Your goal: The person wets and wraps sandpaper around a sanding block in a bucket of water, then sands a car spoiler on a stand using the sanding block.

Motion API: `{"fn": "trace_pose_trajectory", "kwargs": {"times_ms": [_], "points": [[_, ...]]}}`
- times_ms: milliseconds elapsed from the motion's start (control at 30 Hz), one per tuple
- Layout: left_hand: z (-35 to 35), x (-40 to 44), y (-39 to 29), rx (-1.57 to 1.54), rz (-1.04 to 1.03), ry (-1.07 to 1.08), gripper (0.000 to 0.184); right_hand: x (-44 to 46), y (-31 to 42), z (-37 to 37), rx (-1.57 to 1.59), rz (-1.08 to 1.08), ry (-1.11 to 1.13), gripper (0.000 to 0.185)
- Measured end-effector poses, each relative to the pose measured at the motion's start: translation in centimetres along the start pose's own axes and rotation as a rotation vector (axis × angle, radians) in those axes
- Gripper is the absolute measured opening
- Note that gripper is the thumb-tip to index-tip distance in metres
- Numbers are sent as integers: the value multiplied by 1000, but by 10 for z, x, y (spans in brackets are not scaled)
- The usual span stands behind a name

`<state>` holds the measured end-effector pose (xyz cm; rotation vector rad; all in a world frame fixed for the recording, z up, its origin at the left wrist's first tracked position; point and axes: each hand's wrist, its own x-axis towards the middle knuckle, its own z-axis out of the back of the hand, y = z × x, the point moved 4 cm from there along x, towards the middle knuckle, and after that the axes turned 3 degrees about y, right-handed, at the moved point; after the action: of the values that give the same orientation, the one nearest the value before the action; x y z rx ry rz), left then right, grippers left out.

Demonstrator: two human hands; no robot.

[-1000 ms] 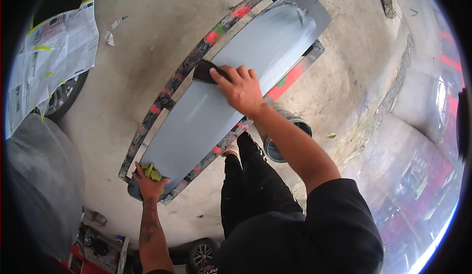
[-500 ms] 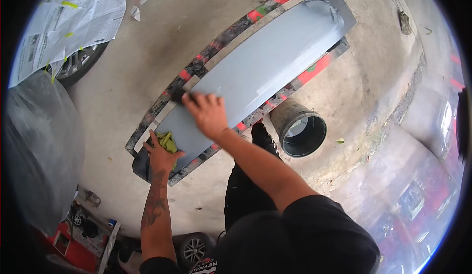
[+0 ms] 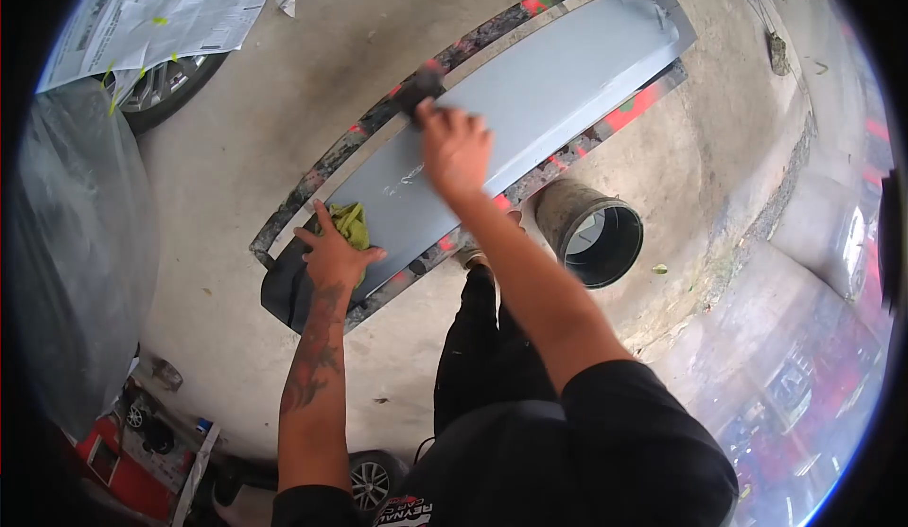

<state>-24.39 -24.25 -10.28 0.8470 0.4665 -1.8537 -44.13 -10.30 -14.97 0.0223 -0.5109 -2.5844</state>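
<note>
A long grey panel with a dark left end lies slantwise on a paint-spattered stand. My right hand grips a small dark block at the panel's far edge. Motion blurs the block, so its exact kind does not show. Near the panel's left end, my left hand rests with thumb and forefinger spread around a crumpled yellow-green cloth, part of which lies under the hand. Pale streaks mark the surface between my hands.
A dark bucket lies on its side on the concrete floor to the right of my legs. At upper left, paper sheets overhang a car wheel, beside clear plastic sheeting. More plastic sheeting covers the right side.
My right hand has swept the dark block up and right along the panel's far edge. My left hand and the cloth have shifted slightly the same way. The view has moved a little.
</note>
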Motion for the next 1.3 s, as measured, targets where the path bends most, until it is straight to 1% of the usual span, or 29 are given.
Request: {"fn": "trace_pose_trajectory", "kwargs": {"times_ms": [33, 67, 100, 133, 200, 267, 300, 333, 400, 467, 533, 600, 633, 700, 733, 800, 867, 900, 933, 967, 1000, 1033, 1067, 1100, 1133, 1200, 1267, 1300], "points": [[0, 0, 1, 2, 4, 10, 149, -34, 38, -14, 46, 142, 85, 49], [1, 1, 1, 2, -8, 0, 149, -62, 64, -19, 107, 327, 120, 49], [1, 1, 3, 8, -18, -4, 148, -71, 71, -23, 159, 355, 179, 50], [0, -1, 4, 13, -30, -7, 148, -68, 65, -22, 106, 366, 155, 50], [5, -4, -1, 32, -25, 5, 148, -28, 19, -17, -16, 400, 96, 50], [5, -4, -2, 37, -28, 8, 148, 30, -52, 3, -112, 119, -31, 46], [3, -3, -1, 36, -32, 1, 148, 54, -81, 19, -88, -40, -66, 44], [3, -2, 2, 34, -37, -8, 148, 66, -96, 29, -145, -132, -151, 44], [2, 1, 3, 58, -49, -28, 148, 60, -82, 27, -154, -242, -161, 43], [2, -2, 2, 79, -45, -24, 149, 18, -32, 11, -86, -139, -107, 47], [6, -4, 0, 99, -24, -3, 149, -46, 27, -12, -8, 110, -2, 51], [4, -1, 0, 106, -53, -29, 150, -88, 56, -16, 71, 408, 103, 56], [1, -1, 3, 114, -64, -36, 150, -83, 49, -12, 11, 425, 94, 55], [0, 1, 6, 130, -77, -40, 150, -42, 4, -4, -114, 468, 73, 52], [-1, 3, 6, 134, -85, -44, 150, -11, -34, 2, -156, 352, -46, 52], [-2, 4, 7, 131, -94, -48, 150, 45, -106, 29, -173, -54, -124, 48], [-2, 4, 7, 130, -91, -47, 151, 57, -128, 38, -231, -204, -189, 49], [-1, 3, 5, 131, -86, -42, 151, 48, -115, 35, -180, -240, -178, 48], [0, 3, 4, 127, -80, -38, 151, 29, -90, 29, -149, -234, -107, 49], [0, 3, 4, 126, -78, -32, 152, 0, -59, 17, -72, -120, -133, 49], [-1, 4, 5, 129, -77, -30, 152, -33, -25, 4, -83, 0, -85, 52], [-1, 5, 5, 134, -74, -29, 152, -67, 8, -6, -90, 133, 24, 54], [1, 4, 3, 129, -80, -38, 153, -96, 31, -6, -5, 334, 87, 57], [1, 2, 3, 130, -84, -41, 153, -109, 35, -9, 83, 479, 131, 54], [0, 1, 4, 131, -89, -41, 153, -102, 27, -5, 40, 477, 127, 53], [2, 0, 2, 140, -71, -28, 152, -61, -18, 2, -54, 483, 122, 52], [0, 1, 0, 139, -66, -27, 152, -1, -88, 17, -88, 96, -64, 50], [-1, 2, 1, 139, -69, -32, 152, 21, -115, 30, -90, -53, -132, 49]]}}
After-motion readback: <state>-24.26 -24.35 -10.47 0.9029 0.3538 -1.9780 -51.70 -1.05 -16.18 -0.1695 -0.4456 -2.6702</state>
